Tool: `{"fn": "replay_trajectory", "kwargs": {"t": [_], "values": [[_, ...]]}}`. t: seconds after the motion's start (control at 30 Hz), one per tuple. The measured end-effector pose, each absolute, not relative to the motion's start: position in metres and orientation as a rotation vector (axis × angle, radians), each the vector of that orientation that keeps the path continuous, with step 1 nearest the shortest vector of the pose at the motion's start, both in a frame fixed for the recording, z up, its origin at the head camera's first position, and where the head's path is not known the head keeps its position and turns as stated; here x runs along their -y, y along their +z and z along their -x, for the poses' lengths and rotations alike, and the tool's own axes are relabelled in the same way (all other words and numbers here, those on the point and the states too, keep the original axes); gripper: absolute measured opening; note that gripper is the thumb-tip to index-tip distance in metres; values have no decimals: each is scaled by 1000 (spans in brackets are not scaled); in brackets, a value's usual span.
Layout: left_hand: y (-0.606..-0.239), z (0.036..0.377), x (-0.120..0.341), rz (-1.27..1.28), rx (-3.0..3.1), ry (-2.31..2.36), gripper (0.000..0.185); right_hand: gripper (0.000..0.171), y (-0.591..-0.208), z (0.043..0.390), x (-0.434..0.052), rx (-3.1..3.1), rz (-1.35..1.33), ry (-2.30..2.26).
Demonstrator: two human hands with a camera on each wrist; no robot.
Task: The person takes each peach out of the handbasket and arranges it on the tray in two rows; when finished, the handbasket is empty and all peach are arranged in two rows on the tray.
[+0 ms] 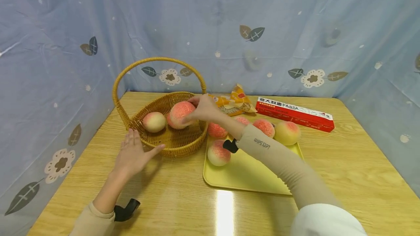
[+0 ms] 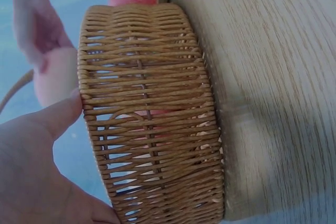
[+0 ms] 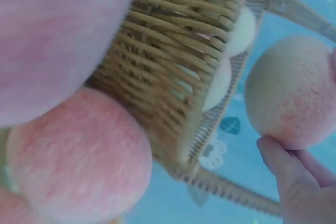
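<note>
The right hand [image 1: 206, 107] pinches a pink-and-cream peach [image 1: 181, 115] between thumb and fingers, holding it over the wicker basket [image 1: 178, 152]; the left hand [image 1: 132, 157] is spread, its thumb touching the basket's near rim; inside sit two more peaches [image 1: 154, 122]; just right of the basket, a yellow tray [image 1: 252, 176] carries at least five further peaches [image 1: 219, 153], partly hidden by the right arm; behind it, an orange packet [image 1: 234, 101] and a red pasta box [image 1: 294, 115] lie on the wooden bench [image 1: 354, 177].

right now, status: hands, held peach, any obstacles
Right hand gripping peach over wicker basket. Left hand touching its rim. Possibly in way: two peaches inside, arching handle.
</note>
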State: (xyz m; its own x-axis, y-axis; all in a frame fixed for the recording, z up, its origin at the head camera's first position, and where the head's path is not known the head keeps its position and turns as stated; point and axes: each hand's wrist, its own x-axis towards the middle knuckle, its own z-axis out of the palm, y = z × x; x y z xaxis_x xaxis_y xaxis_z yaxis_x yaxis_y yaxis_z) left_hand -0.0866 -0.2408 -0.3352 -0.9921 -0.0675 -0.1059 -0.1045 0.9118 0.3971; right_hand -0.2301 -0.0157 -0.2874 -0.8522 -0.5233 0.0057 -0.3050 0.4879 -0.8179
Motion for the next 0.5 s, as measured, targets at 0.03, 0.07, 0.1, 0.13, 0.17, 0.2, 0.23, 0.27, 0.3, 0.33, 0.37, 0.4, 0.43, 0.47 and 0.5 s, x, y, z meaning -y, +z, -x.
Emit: {"fn": "replay_trajectory", "kwargs": {"t": [0.03, 0.07, 0.1, 0.13, 0.17, 0.2, 0.23, 0.27, 0.3, 0.33, 0.37, 0.4, 0.43, 0.47, 0.5], "values": [[-335, 87, 241, 133, -2985, 625, 118, 70, -285, 227, 10, -2459, 689, -1345], [-335, 86, 242, 133, -2987, 623, 118, 71, -283, 224, 4, -2443, 667, -1384], [-335, 86, 242, 131, -2991, 619, 118, 71, -281, 222, -2, -2430, 652, -1417], [-335, 86, 242, 128, -2995, 619, 118, 72, -280, 219, -9, -2431, 635, -1432], [-335, 86, 242, 125, -2998, 618, 118, 74, -279, 217, -15, -2434, 614, -1445], [-335, 86, 242, 123, -3001, 622, 118, 74, -278, 215, -22, -2434, 591, -1461], [-335, 86, 242, 122, -3001, 620, 118, 76, -279, 213, -29, -2433, 568, -1475], [-335, 85, 241, 122, -2999, 618, 118, 76, -279, 212, -37, -2430, 550, -1490], [-335, 85, 241, 121, -2997, 619, 118, 76, -280, 210, -44, -2424, 534, -1502], [-335, 85, 241, 121, -2995, 620, 118, 75, -281, 208, -52, -2427, 517, -1505], [-335, 85, 240, 122, -2993, 623, 118, 75, -282, 207, -60, -2431, 497, -1515], [-335, 85, 240, 122, -2990, 625, 118, 73, -283, 205, -67, -2434, 487, -1521], [-334, 85, 240, 125, -2986, 624, 118, 73, -286, 204, -74, -2445, 474, -1516], [-334, 84, 240, 128, -2983, 626, 119, 71, -287, 201, -81, -2449, 474, -1512], [-333, 84, 240, 130, -2981, 627, 119, 69, -289, 199, -88, -2459, 471, -1501]]}}
